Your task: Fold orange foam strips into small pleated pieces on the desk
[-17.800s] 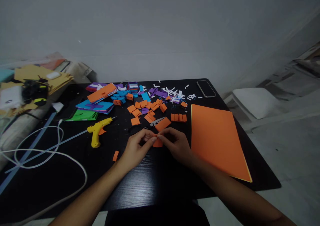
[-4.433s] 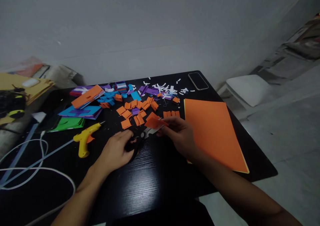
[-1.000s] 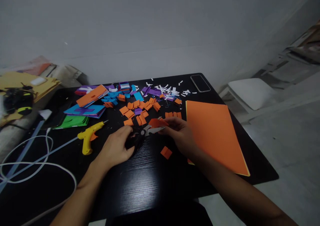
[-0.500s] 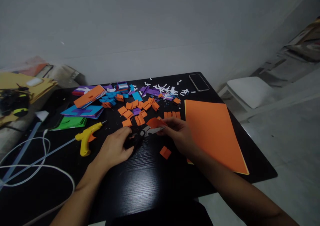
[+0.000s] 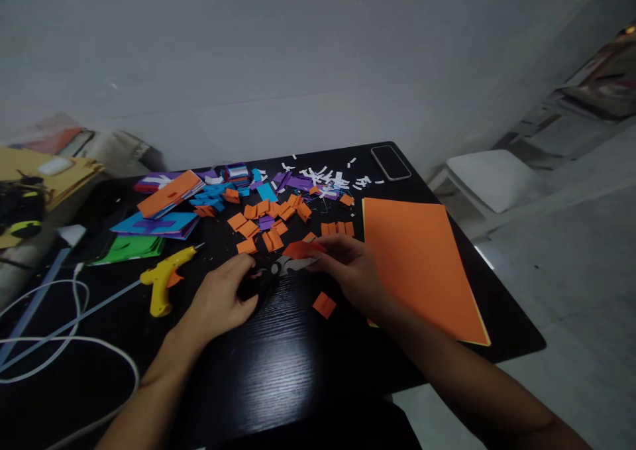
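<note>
My left hand grips the black handles of a pair of scissors, its fingers curled through the loops. The grey blades point right, toward my other hand. Between thumb and fingers, my right hand pinches a small orange paper piece, which lies right along the blades; whether the blades are closed on it I cannot tell. A loose orange paper square lies on the black table just below. Several folded orange paper pieces are scattered beyond my hands.
Orange sheets lie stacked at the right, under my right forearm. A yellow glue gun and a white cable are on the left. Farther back are folded coloured papers, white paper scraps and a phone.
The orange paper piece now lies lower, against the blades, and the blades look closer together. The whole view has shifted slightly, with things appearing a little farther left.
</note>
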The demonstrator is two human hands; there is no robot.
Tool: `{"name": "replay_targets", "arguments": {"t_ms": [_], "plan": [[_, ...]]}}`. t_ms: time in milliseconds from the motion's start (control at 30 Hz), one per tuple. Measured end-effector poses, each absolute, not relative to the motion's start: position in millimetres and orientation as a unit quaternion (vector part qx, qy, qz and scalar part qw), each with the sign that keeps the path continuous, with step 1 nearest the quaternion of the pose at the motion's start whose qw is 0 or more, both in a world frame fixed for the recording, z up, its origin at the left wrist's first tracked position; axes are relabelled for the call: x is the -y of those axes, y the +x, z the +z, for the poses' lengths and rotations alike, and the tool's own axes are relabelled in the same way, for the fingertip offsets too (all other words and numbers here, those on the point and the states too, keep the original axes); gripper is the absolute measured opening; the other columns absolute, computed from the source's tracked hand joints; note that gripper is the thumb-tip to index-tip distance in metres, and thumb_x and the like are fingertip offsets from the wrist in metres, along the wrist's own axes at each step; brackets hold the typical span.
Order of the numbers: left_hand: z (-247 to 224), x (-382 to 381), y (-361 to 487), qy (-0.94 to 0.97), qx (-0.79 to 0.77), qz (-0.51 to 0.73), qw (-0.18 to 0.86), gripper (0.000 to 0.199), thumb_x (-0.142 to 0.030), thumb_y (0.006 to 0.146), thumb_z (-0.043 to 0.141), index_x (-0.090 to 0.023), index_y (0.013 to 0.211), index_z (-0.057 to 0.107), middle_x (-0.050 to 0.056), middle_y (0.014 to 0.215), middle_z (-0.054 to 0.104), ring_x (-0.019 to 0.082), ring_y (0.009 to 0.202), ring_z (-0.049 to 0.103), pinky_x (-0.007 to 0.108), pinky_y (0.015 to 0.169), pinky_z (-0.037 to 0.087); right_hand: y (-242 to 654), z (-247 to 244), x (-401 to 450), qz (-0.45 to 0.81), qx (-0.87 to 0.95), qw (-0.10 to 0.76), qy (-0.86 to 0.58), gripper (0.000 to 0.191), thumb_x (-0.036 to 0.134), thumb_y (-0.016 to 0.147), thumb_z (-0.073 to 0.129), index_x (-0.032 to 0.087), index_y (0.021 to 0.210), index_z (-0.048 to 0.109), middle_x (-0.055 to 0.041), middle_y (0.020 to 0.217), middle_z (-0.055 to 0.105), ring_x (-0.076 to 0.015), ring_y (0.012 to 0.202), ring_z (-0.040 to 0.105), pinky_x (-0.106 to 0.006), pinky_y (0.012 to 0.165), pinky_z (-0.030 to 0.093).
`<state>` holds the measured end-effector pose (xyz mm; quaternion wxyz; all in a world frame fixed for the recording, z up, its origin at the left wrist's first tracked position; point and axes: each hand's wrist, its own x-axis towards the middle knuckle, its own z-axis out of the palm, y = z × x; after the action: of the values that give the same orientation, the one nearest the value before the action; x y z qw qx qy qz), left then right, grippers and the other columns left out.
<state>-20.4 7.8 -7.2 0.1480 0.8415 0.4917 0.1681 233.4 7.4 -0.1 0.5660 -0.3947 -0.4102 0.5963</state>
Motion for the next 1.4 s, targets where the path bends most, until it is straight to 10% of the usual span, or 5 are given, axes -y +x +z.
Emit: {"name": "replay_targets", "arguments": {"t_ms": [1400], "plan": [[1.8,-4.4,-17.6,0.852,-0.459,0.209,0.139,0.008,-0.019,0.080,0.058,-0.021,0.084,0.052,0.002,0.079,0.057,0.019,0.069,0.057,0.029,0.062,0.044,239.3,1.9,-6.3,0.577,0.465,0.559,-0.373,0.016,0.036,0.076,0.088,0.027,0.084,0.077,0.0012,0.083,0.079,-0.0187,0.078,0.077,-0.037,0.081,0.064]]}}
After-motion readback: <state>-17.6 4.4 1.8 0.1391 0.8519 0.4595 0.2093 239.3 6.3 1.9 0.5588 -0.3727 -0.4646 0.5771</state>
